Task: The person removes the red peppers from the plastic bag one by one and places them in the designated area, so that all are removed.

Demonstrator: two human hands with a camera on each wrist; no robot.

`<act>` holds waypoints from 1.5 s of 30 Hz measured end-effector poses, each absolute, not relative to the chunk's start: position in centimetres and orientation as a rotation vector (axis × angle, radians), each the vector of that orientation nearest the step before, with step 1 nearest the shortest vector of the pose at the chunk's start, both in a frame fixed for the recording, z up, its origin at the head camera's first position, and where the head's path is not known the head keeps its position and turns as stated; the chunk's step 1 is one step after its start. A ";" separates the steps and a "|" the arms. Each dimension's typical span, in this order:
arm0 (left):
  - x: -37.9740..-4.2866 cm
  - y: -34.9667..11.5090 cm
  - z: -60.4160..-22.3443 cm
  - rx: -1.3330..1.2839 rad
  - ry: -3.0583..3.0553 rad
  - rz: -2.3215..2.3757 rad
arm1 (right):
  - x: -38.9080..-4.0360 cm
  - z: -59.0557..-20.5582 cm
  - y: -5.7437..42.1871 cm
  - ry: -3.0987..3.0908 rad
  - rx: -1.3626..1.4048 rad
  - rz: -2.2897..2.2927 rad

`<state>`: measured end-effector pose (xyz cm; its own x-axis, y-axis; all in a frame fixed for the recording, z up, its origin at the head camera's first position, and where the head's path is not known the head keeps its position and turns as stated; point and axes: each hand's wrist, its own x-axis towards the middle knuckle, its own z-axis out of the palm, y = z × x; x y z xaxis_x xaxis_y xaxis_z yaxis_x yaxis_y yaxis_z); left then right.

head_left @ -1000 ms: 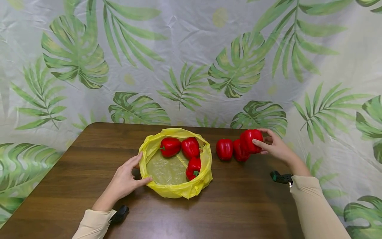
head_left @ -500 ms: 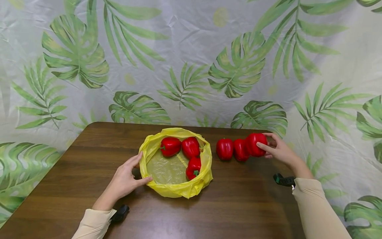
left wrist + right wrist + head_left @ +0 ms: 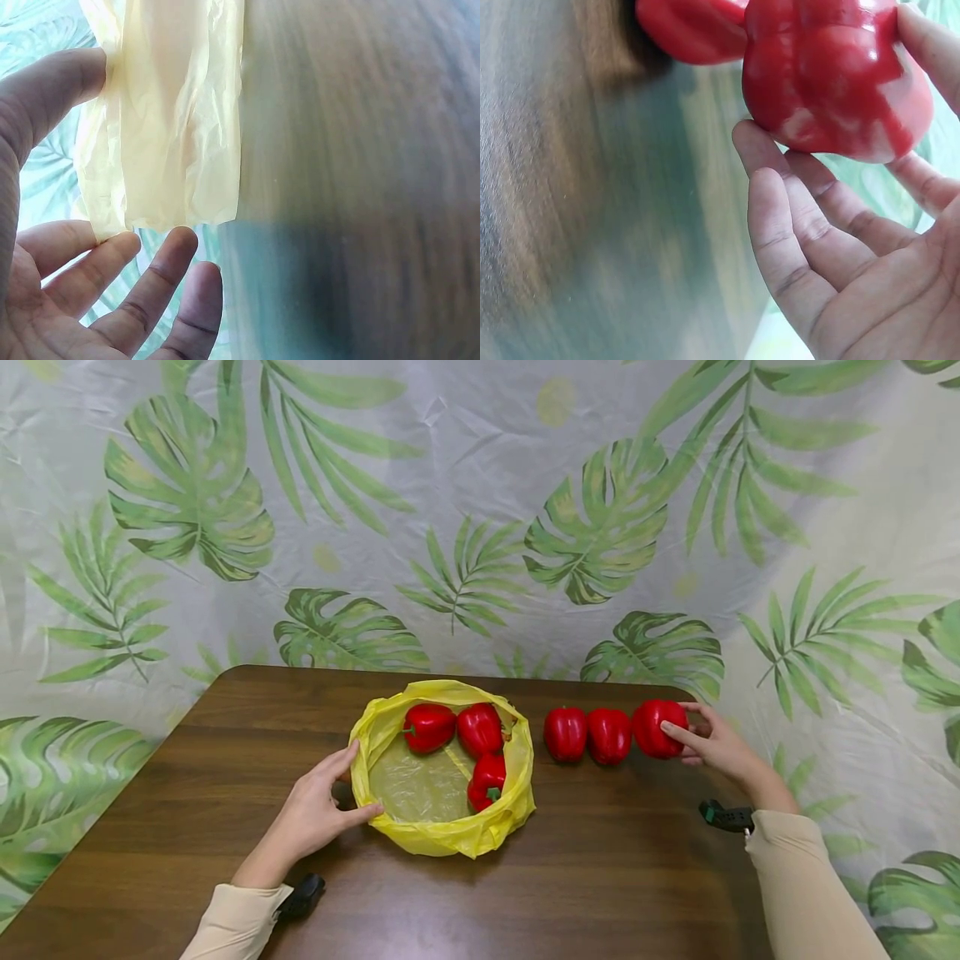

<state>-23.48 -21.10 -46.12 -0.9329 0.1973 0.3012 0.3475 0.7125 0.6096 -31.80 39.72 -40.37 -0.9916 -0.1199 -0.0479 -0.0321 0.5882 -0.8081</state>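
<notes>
A yellow plastic bag (image 3: 457,839) stands with its mouth spread wide, holding several red bell peppers such as the pepper (image 3: 429,728) at its back left. My left hand (image 3: 307,817) rests on the bag's left side, thumb and fingers spread along the rim; the left wrist view shows its fingertips against the thin bag (image 3: 161,112). With my right hand (image 3: 712,745) I hold a red bell pepper (image 3: 658,728), thumb on the near side and fingers behind. In the right wrist view the gripped pepper (image 3: 832,82) partly covers another red pepper (image 3: 694,26).
Two red bell peppers, the left one (image 3: 566,734) and the right one (image 3: 609,736), sit in a row between bag and right hand. The brown wooden table (image 3: 525,902) ends at a back edge before a leaf-patterned cloth (image 3: 480,485).
My right hand has carried its pepper rightward and slightly down, from overlapping the second loose pepper to beside it at the row's right end. My left hand and the bag have stayed put.
</notes>
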 end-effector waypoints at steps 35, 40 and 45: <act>-23.6 -21.1 -46.3 -0.440 -2.711 -1.027 | -31.9 -43.4 41.0 2.716 -0.025 -1.195; -23.5 -21.1 -46.2 -0.436 -2.718 -1.036 | -32.0 -43.5 40.9 2.721 -0.033 -1.170; -23.5 -21.0 -46.1 -0.426 -2.729 -1.042 | -32.2 -43.6 40.7 2.715 -0.042 -1.180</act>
